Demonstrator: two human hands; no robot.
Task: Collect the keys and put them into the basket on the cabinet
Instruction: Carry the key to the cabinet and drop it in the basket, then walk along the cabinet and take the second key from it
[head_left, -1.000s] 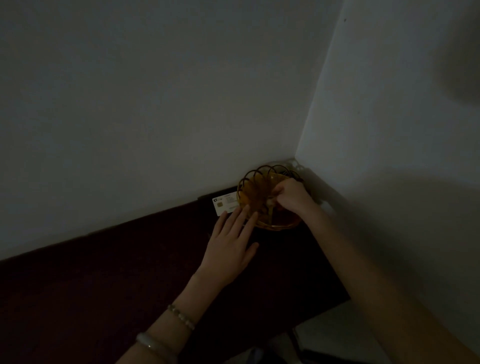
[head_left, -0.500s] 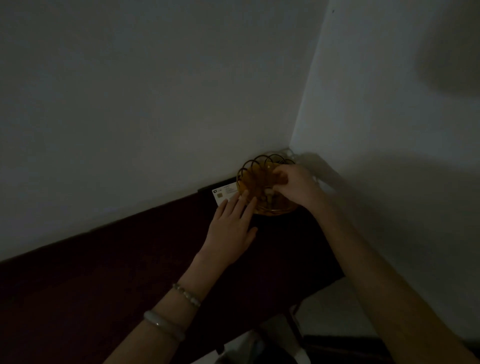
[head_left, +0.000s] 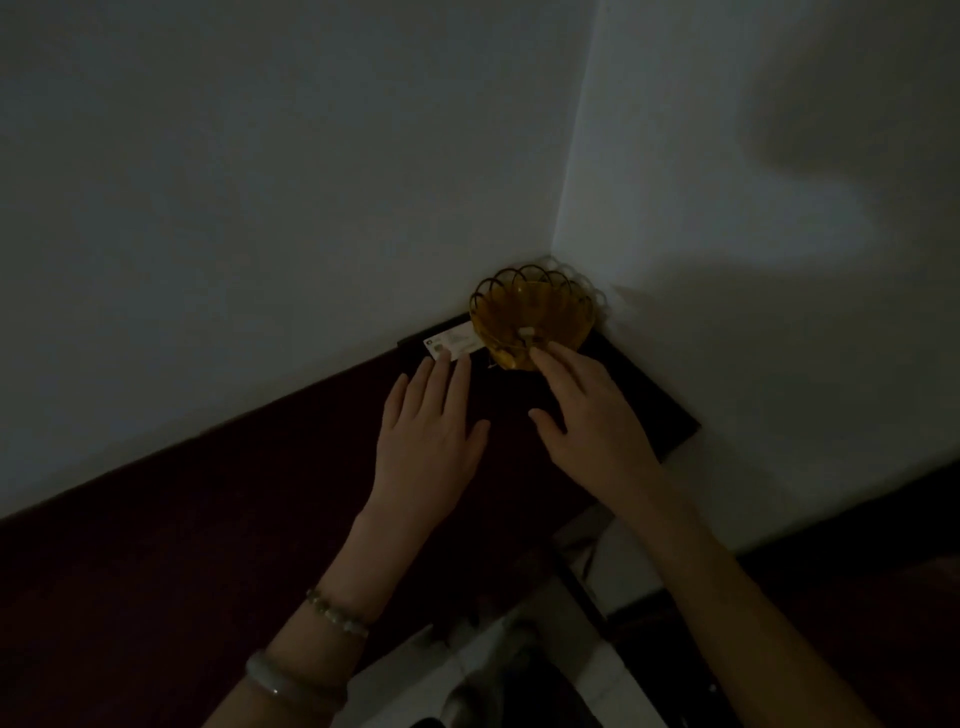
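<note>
The scene is very dim. A small amber basket (head_left: 558, 291) with a looped rim stands in the corner on the dark cabinet top (head_left: 208, 519). Pale keys (head_left: 522, 338) lie inside it near its front wall. My right hand (head_left: 587, 415) hovers just in front of the basket, fingers spread and empty, fingertips near its front rim. My left hand (head_left: 431, 431) lies flat on the cabinet to the left of the basket, fingers apart, fingertips touching a white card (head_left: 451, 344).
The white card leans against the back wall beside the basket. White walls meet in the corner behind the basket. The cabinet's right edge (head_left: 680, 441) drops off to a pale floor (head_left: 613, 566) below.
My right hand has come out of the basket and drawn back toward me, open; the keys stay inside. My left hand stayed flat on the cabinet. The camera has tilted.
</note>
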